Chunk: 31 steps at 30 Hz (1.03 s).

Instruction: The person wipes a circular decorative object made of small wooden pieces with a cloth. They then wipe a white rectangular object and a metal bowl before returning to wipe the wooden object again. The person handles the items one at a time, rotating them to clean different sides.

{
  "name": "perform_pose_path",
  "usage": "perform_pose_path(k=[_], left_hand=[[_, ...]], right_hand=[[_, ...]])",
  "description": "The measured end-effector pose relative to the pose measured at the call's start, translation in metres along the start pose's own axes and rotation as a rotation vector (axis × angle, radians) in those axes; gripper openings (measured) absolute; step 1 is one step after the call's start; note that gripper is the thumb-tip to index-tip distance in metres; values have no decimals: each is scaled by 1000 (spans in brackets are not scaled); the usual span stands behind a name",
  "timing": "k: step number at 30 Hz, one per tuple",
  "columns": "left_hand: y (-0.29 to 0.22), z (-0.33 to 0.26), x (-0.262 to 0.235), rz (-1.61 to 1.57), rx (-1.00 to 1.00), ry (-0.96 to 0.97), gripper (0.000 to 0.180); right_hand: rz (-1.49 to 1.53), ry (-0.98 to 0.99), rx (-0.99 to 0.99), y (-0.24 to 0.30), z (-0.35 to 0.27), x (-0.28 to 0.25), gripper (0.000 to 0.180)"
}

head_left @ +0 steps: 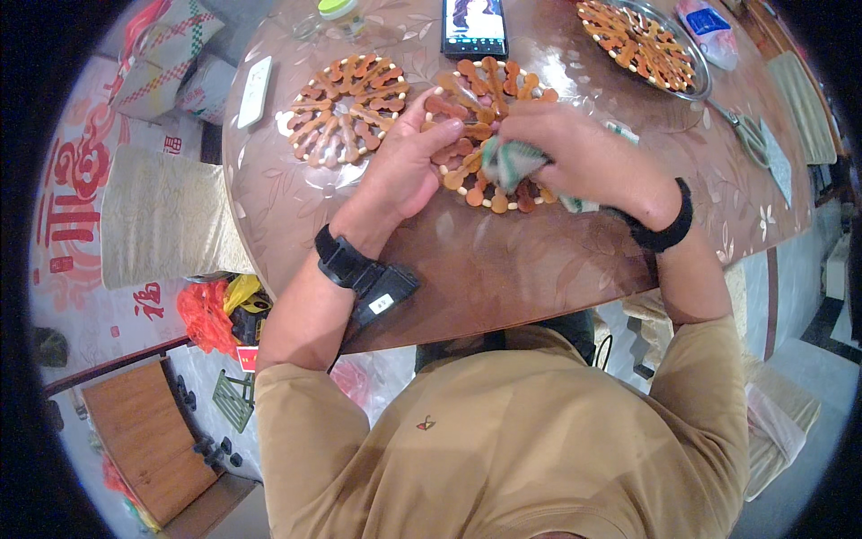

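Note:
A round openwork mat (pixel 499 199) of brown wooden pieces edged with cream beads lies in front of me on the table. My left hand (pixel 415 157) grips its left edge, thumb on top and fingers at the rim. Bunched in my right hand (pixel 570 148) is a green and white cloth (pixel 514 163), pressed against the middle and right of the mat. The right fingertips are partly hidden by the hand and the cloth. A second similar round mat (pixel 348 108) lies flat to the left, apart from my hands.
A metal tray (pixel 699 88) at the far right bears another brown beaded mat (pixel 639 47). Beside it are a blue and white packet (pixel 708 34) and scissors (pixel 750 139). A lit phone (pixel 474 29), a green-lidded jar (pixel 339 13) and a white slab (pixel 255 92) stand or lie farther back.

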<state>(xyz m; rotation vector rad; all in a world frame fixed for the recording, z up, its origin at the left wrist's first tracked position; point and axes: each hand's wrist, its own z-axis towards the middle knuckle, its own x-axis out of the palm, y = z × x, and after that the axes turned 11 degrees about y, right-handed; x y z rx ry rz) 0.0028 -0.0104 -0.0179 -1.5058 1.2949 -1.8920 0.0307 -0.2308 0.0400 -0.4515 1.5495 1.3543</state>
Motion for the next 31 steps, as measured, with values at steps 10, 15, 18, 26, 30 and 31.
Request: perform_pose_path(k=[10,15,18,26,30,31], left_hand=[[2,-2,0,-4,-50,63,45],[1,-3,3,28,-88,74,47],[0,-3,6,11,-72,57,39],[-1,-1,6,-10,-28,1,16],[2,0,-4,6,-28,6,15],[1,-1,0,32,-23,-17,15]], right_hand=[[-55,-90,-32,-6,5,0,33],[-285,-208,174,-30,0,-12,31],[-293,-223,179,-33,-4,-14,28],[-133,-23,108,-24,-4,-14,32],[-183,0,135,-27,-7,-18,28],[-136,22,65,-21,-3,-12,29]])
